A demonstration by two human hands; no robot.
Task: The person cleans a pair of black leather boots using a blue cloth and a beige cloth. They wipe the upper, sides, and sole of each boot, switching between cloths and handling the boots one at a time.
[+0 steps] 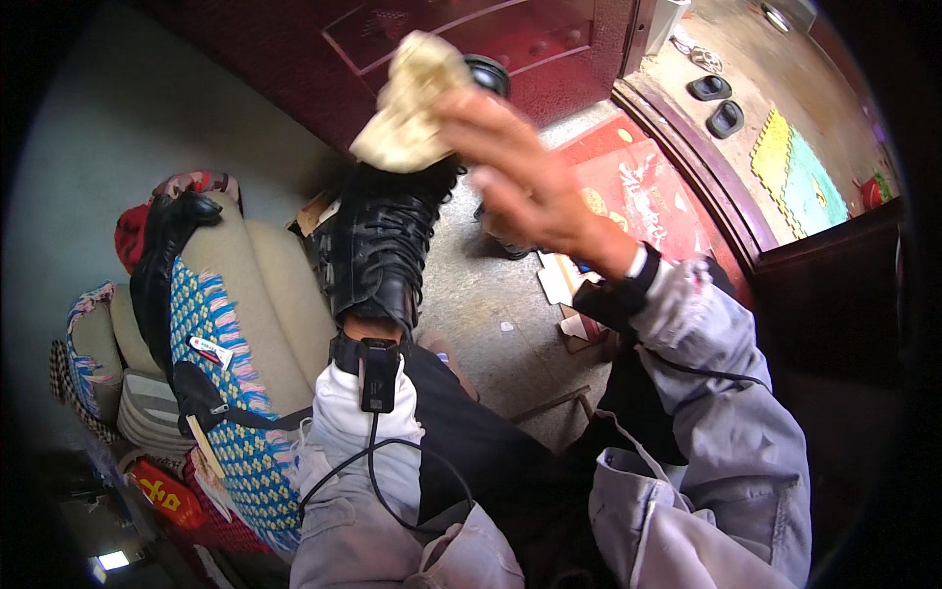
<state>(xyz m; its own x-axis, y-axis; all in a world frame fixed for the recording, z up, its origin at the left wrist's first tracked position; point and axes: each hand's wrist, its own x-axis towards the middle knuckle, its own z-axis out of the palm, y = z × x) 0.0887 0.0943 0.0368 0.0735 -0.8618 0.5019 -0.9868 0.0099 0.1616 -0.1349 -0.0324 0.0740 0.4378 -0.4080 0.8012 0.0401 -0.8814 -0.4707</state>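
Observation:
My left forearm ends at the collar of a black leather lace-up boot (377, 254). The bare wrist of my left hand (372, 328) goes into the boot; the hand itself is hidden inside, holding it up. My right hand (526, 173), blurred, grips a cream-yellow cloth (416, 110) at the front part of the boot. Past the cloth shows a rounded, glossy black edge (489, 73); I cannot tell whether it is the toe. A black device (378, 375) with a cable is strapped to my left wrist, and another strap circles my right wrist.
A beige sofa (283, 294) with a blue knitted cover (202, 309) stands at left, bearing a white tube (211, 352). Ahead is a dark red door (559, 44). A red printed sheet (640, 191) lies by the raised threshold (699, 166). Black slippers (717, 103) lie beyond.

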